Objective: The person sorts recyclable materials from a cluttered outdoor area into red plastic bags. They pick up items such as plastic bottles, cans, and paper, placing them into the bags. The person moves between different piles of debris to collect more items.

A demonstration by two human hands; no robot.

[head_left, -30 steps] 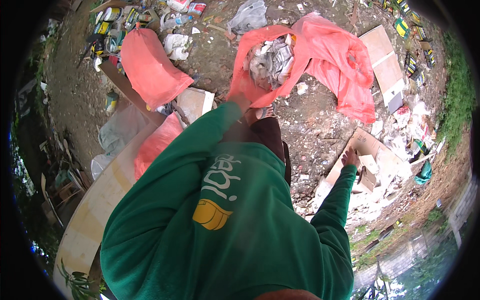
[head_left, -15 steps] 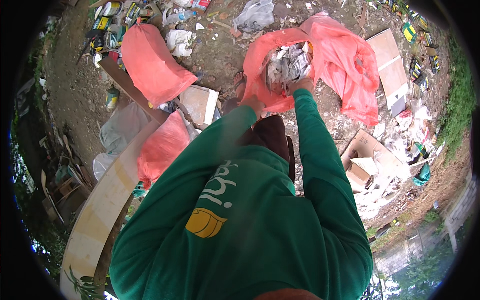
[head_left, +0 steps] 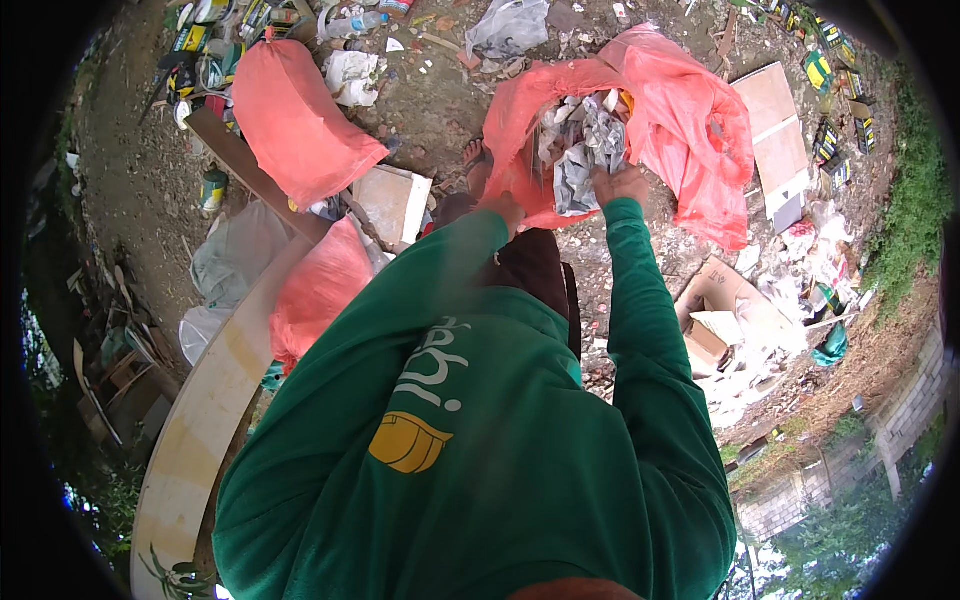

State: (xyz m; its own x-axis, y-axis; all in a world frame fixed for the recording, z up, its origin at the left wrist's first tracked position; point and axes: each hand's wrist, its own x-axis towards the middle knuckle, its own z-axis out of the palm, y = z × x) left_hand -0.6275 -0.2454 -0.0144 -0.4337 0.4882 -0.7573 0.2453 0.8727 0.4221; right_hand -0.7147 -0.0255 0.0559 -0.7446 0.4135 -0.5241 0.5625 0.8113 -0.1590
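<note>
A large red woven sack (head_left: 690, 110) lies on the ground in front of me, its mouth toward me. Crumpled grey plastic (head_left: 575, 182) and other pale scraps fill the opening. At the near left of the mouth, my left hand (head_left: 507, 210) is closed on the sack's rim. My right hand (head_left: 622, 186) is at the right side of the opening, its fingers closed on the edge of the grey plastic; the fingertips are partly hidden. My sandalled foot (head_left: 476, 160) shows just left of the sack.
Two more filled red sacks, one farther (head_left: 295, 120) and one nearer (head_left: 325, 285), lie to the left beside a long board (head_left: 200, 420). Flattened cardboard (head_left: 775, 135) and an open cardboard box (head_left: 705, 345) lie right. Cans, bottles and plastic litter the dirt.
My right hand has shifted slightly right and nearer me. More grey plastic now shows at the sack's mouth beside it. My left hand stays on the rim.
</note>
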